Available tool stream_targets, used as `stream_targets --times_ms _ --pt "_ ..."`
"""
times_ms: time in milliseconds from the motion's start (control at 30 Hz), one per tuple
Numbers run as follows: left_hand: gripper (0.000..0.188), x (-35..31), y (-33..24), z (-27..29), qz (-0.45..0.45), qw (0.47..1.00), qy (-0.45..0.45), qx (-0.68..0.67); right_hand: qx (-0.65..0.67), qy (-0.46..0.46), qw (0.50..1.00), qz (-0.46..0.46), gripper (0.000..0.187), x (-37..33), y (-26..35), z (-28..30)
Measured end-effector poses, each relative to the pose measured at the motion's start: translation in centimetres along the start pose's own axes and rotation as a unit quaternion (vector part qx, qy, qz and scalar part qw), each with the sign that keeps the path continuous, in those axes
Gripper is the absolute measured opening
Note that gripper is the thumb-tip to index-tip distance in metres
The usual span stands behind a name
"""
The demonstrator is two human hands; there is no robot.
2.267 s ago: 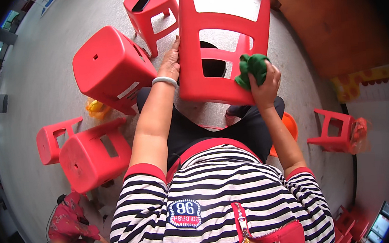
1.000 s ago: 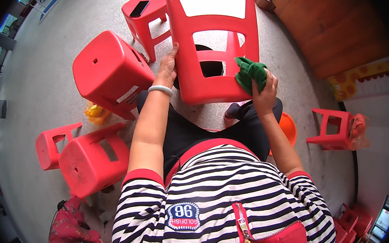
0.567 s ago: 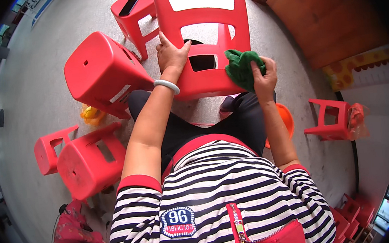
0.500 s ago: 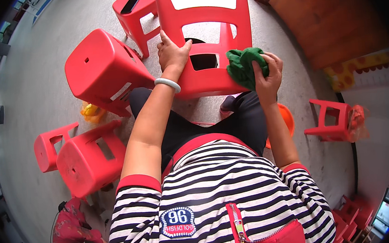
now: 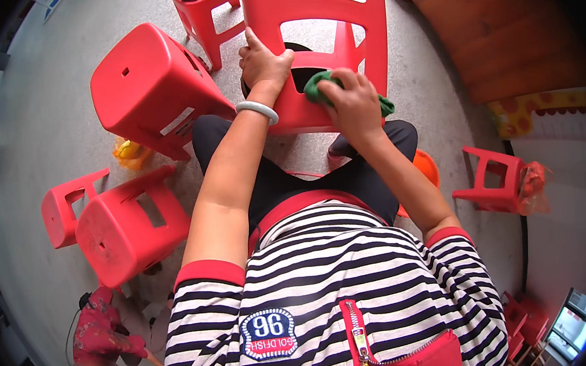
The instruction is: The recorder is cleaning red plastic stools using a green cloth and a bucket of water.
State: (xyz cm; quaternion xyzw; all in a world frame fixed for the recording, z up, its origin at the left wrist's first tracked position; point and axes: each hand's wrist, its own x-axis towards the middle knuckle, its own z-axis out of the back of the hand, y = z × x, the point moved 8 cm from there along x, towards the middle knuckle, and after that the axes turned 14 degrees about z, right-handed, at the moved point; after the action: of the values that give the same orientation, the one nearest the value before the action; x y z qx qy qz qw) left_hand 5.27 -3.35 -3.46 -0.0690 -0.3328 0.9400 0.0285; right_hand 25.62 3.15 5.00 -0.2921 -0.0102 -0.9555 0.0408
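Note:
A red plastic stool [image 5: 372, 64] lies tipped in front of my knees, its legs pointing away from me. My left hand [image 5: 265, 65] is closed round the stool's left edge, beside the cut-out in its side panel. In my right hand [image 5: 353, 101] is a bunched green cloth [image 5: 317, 87], pressed on the stool's near panel by the cut-out. Part of the cloth hangs out past the right side of that hand. Something black shows behind the stool through its openings.
More red stools stand to the left, one large [image 5: 135, 92] and two smaller ones below it. A stool at the top [image 5: 218, 8] carries a dark flat object. An orange basin [image 5: 427, 168] is by my right knee. Another person [image 5: 104, 332] is at lower left. Wooden panel [image 5: 503, 32] at right.
My right hand has moved left with the green cloth, from the stool's right edge onto its near panel. My left hand keeps its hold on the stool.

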Motion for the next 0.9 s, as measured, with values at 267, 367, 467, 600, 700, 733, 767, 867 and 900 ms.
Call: stream_targets --times_ms 267,367,467,600,700,733,767,867,900 --pt "0.106 -0.8 -1.0 0.1 0.013 1.0 0.021 0.001 -0.014 0.02 0.999 0.04 0.023 -0.3 1.1 0.7" --pt "0.106 -0.4 -0.5 0.2 0.008 1.0 0.015 -0.01 -0.011 0.019 1.0 0.008 0.022 1.4 0.7 -0.7" --pt "0.105 0.1 0.6 0.5 0.02 1.0 0.014 -0.017 -0.012 0.032 0.998 0.05 0.022 -0.2 2.0 -0.4" --pt "0.105 -0.2 0.2 0.8 0.003 0.999 0.015 -0.03 0.027 0.069 0.995 0.063 0.025 -3.3 2.5 1.9" --pt "0.107 -0.9 -1.1 0.6 -0.003 1.0 0.005 0.0 0.049 0.066 0.996 0.043 0.029 -3.3 1.6 1.7" --pt "0.108 -0.9 -0.9 0.3 0.013 1.0 0.019 0.005 0.038 0.052 0.997 0.037 0.028 -2.7 1.4 1.2" --pt "0.108 -0.9 -0.9 0.4 0.01 1.0 0.019 0.006 0.027 0.038 0.998 0.031 0.028 -2.1 1.3 0.6" --pt "0.108 -0.4 -0.4 0.1 0.017 0.999 0.029 -0.002 0.004 0.021 1.0 0.019 0.025 0.9 0.9 -1.2" --pt "0.108 -0.3 -0.3 0.2 0.017 1.0 0.026 -0.001 0.0 0.017 1.0 0.015 0.025 1.5 0.9 -1.4"
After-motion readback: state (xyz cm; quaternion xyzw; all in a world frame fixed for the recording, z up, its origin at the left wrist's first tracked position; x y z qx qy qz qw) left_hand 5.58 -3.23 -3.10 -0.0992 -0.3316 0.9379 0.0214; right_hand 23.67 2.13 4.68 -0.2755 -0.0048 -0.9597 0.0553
